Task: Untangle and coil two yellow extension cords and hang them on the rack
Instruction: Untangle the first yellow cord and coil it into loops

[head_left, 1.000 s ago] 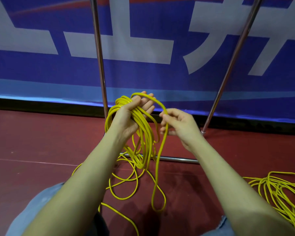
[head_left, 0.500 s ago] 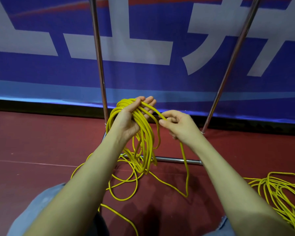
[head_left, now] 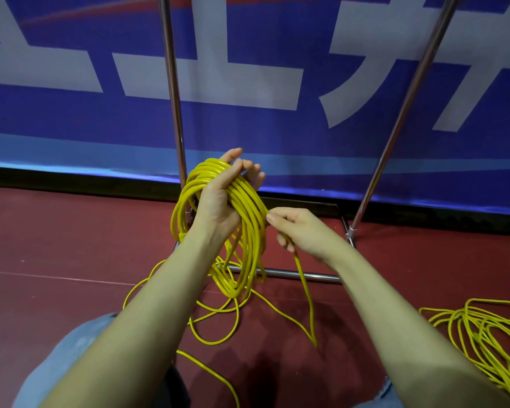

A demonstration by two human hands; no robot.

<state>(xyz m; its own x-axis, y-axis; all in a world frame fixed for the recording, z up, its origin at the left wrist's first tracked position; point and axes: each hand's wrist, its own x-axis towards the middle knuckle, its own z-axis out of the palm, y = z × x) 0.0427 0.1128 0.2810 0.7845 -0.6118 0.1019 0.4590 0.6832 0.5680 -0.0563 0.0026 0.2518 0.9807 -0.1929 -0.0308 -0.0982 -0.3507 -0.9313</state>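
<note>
Left hand [head_left: 221, 198] holds yellow cord coil [head_left: 242, 231], loops hanging below it. Right hand [head_left: 301, 231] beside coil, pinching loose cord end. Second cord pile [head_left: 483, 340] on floor, far right of right hand.

Not much for you to read here. The only lettering is on the blue banner [head_left: 277, 136] behind the rack: huge white strokes (look like parts of big characters), cropped by the frame, so you can't make out a whole word.
</note>
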